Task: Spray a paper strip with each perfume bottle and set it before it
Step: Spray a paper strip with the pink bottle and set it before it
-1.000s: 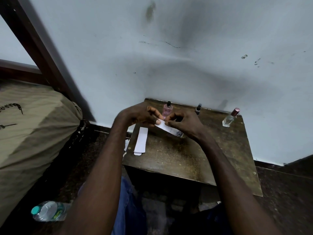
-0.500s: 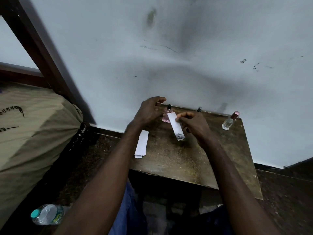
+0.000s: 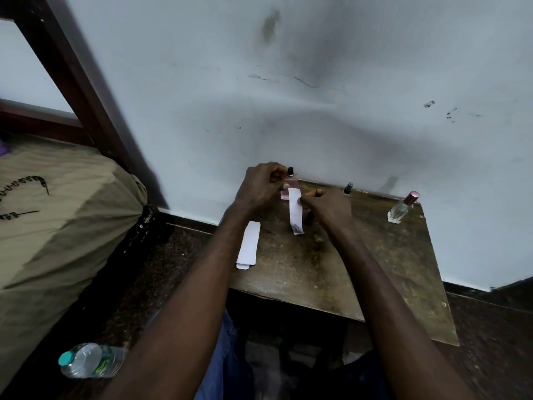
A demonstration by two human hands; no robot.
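Strip [image 3: 294, 210] pinched by right hand [image 3: 327, 209]; left hand [image 3: 259, 186] holds pink bottle [image 3: 292, 182].

Small wooden table [image 3: 346, 269], worn and stained top, far edge against the wall. On it:
- stack of white paper strips [image 3: 248, 245], left edge, lying lengthwise near-to-far
- pink bottle [image 3: 291, 184], black cap, far edge left of centre
- small dark-capped bottle [image 3: 348, 189], far edge, centre, mostly hidden
- clear bottle [image 3: 401, 209], pink cap, far right corner, well apart from the others

One paper strip [image 3: 295, 212] is held just near of the pink bottle; can't tell if its lower end touches the top.
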